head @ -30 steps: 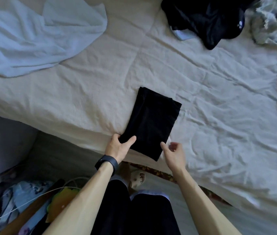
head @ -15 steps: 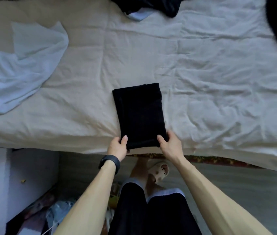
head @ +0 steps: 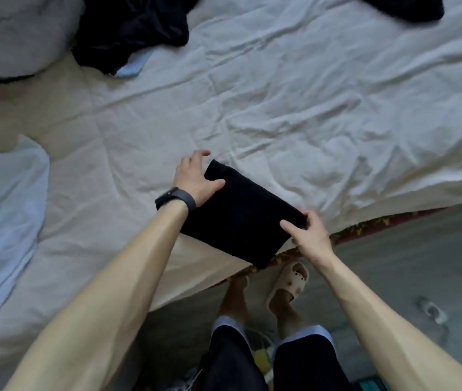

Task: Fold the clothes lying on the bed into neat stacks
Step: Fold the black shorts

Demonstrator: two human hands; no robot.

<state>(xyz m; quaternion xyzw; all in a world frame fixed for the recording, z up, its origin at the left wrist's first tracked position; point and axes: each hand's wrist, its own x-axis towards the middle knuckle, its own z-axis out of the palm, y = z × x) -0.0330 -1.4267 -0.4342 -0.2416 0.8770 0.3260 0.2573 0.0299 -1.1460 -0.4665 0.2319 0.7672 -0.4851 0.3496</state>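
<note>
A folded black garment [head: 241,215] lies as a compact rectangle at the near edge of the bed [head: 309,114], one corner hanging over the side. My left hand [head: 196,179], with a dark band on the wrist, holds its far left corner, thumb on top and fingers spread past the edge. My right hand [head: 309,235] pinches its right edge, thumb on top and fingers curled over the side. A crumpled black garment [head: 128,29] lies unfolded at the far left, and another dark piece [head: 405,7] at the far right.
A pale blue cloth [head: 6,221] is spread over the left of the wrinkled cream sheet. A light pillow or bundle [head: 18,32] sits at the top left. Below the bed edge are my legs, a beige slipper [head: 289,283] and grey floor.
The folded black garment has turned and shifted along the bed edge. My left hand went from its near corner to its far left corner; my right hand now grips its right edge.
</note>
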